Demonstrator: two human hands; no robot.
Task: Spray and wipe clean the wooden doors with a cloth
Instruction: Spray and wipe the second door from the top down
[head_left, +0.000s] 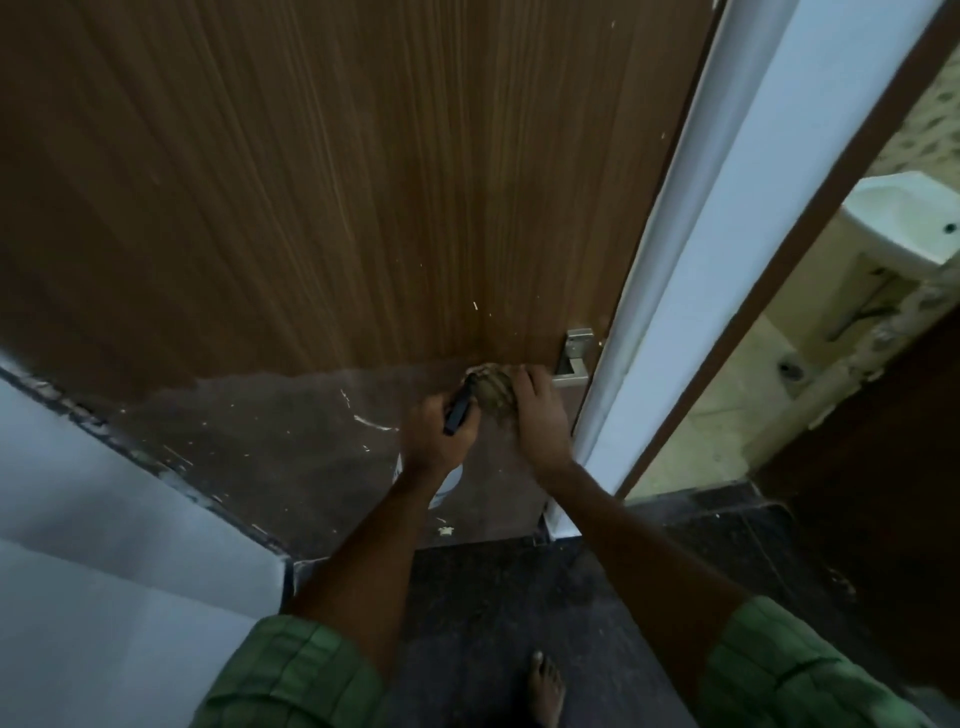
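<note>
The brown wooden door (337, 171) fills the upper view; its lower part is a duller, scratched grey-brown panel. My left hand (439, 431) grips a spray bottle (451, 480), whose dark trigger head shows above my fingers and whose white body shows below my wrist. My right hand (537, 415) presses a bunched, checked cloth (491, 389) against the door just left of the metal lever handle (574, 358). The cloth is partly hidden by my fingers.
A white door frame (691, 270) runs along the door's right edge. Beyond it an open doorway shows a white washbasin (904, 223) and pale tiled floor. A light wall (104, 519) stands at left. My bare foot (545, 686) is on dark stone floor.
</note>
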